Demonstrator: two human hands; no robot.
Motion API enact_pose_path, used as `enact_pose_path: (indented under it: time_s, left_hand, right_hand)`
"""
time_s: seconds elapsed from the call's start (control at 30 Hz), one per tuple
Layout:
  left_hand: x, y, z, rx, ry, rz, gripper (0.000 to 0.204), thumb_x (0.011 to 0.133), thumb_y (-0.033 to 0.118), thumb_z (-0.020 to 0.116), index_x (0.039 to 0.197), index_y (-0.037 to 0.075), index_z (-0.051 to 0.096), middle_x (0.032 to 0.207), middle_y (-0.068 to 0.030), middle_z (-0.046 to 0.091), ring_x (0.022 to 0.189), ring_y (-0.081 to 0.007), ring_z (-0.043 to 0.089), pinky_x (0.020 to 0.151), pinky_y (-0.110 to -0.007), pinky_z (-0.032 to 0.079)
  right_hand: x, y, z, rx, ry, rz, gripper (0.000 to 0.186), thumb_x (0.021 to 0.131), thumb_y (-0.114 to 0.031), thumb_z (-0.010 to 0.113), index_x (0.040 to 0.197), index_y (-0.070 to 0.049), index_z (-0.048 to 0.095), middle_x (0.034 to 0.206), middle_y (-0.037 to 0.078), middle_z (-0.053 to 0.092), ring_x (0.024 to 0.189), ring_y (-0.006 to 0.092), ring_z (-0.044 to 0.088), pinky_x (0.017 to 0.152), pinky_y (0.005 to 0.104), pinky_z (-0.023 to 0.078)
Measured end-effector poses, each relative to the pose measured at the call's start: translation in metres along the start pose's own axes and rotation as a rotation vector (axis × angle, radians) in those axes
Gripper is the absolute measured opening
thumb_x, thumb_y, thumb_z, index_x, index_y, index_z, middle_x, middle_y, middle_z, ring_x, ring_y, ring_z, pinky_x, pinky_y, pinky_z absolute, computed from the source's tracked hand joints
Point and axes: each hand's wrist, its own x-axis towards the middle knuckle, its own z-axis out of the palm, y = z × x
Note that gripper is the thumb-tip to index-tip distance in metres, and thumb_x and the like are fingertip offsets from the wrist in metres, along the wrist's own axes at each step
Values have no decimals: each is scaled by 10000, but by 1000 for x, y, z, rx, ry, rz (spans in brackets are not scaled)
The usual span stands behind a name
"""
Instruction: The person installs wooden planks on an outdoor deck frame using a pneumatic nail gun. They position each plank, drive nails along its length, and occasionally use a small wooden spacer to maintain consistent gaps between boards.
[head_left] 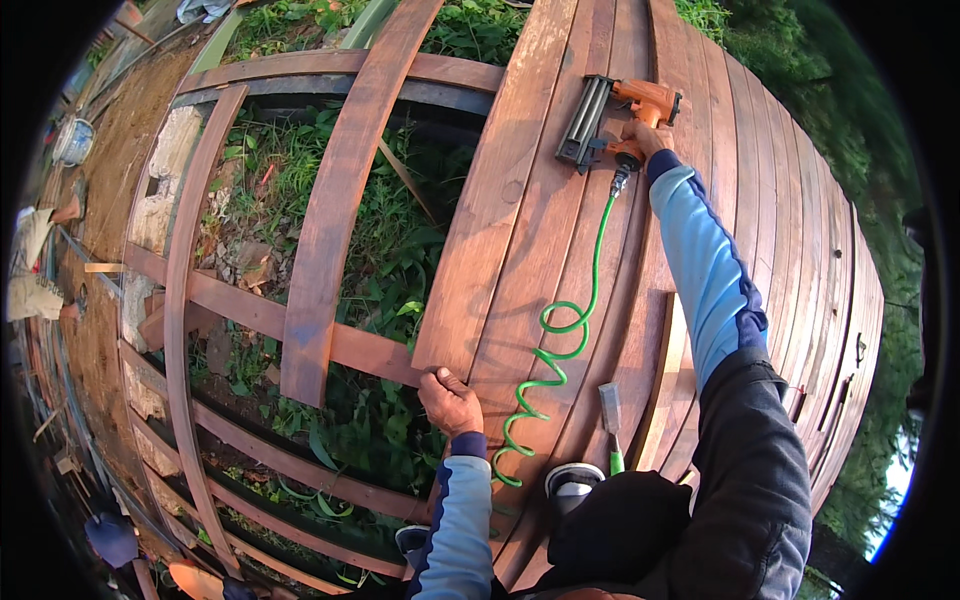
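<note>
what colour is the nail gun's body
The nail gun's body is orange, seen best in the head view.

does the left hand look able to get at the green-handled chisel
Probably yes: the chisel is close and mostly uncovered, though the left hand touches a board and the green hose lies between.

This is an outdoor building site, a wooden deck only partly covered. Boards (790, 230) run closely side by side across the right of the frame, while on the left bare joists (245, 305) frame open gaps, with weeds (385, 285) and rubble (250, 262) showing below. Trees (840, 90) crowd the upper right, and a scrap of sky (893, 500) (bright, at the lower right rim) confirms the open air. Brown dirt (125, 165) and a white bucket (73, 142) lie toward the upper left. A nail gun (650, 98), its green hose (602, 250) and a chisel (610, 408) mark it as carpentry ground.
</note>
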Motion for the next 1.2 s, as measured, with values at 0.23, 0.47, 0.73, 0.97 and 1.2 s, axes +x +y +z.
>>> enact_pose_path:
  time_s: [0.23, 0.47, 0.73, 0.97, 1.2]
  left_hand:
    - [0, 0, -1, 27, 5, 5, 151, 901, 166, 532, 842, 37, 481, 802, -157, 546, 771, -379, 538, 663, -473, 453]
    - [3, -2, 0, -63, 10, -27, 177, 908, 186, 517, 820, 39, 471, 785, -174, 538, 779, -387, 520, 698, -479, 438]
    - [2, -7, -6, -227, -39, -112, 216, 908, 231, 540, 840, 32, 493, 771, -175, 557, 773, -372, 532, 692, -463, 432]
    - [-36, -17, -36, -265, 51, -297, 213, 895, 246, 560, 835, 55, 488, 779, -114, 542, 800, -302, 519, 733, -422, 413]
    - [-74, -35, -53, -23, 55, -249, 206, 896, 268, 518, 1015, 101, 529, 1000, -86, 538, 1022, -293, 483, 933, -463, 304]
  right_hand:
    - [-39, 3, 0, 645, -151, 121, 286, 688, 54, 608, 952, 55, 498, 815, 204, 589, 665, 310, 639, 608, 463, 582]
    - [-140, 15, -57, 736, -441, -5, 271, 865, -180, 604, 1059, -35, 483, 758, 116, 555, 615, 261, 598, 566, 417, 541]
    - [-291, -37, -102, 480, -730, 90, 269, 911, -260, 532, 1095, -77, 462, 718, 78, 506, 498, 189, 534, 470, 367, 522]
    - [-370, -47, -72, 64, -837, -68, 269, 806, -57, 570, 1041, 63, 521, 778, 79, 539, 552, 141, 546, 434, 312, 548]
    - [-399, -33, -6, -165, -1073, -73, 227, 721, 5, 590, 930, 83, 549, 666, 74, 553, 515, 144, 554, 459, 302, 529]
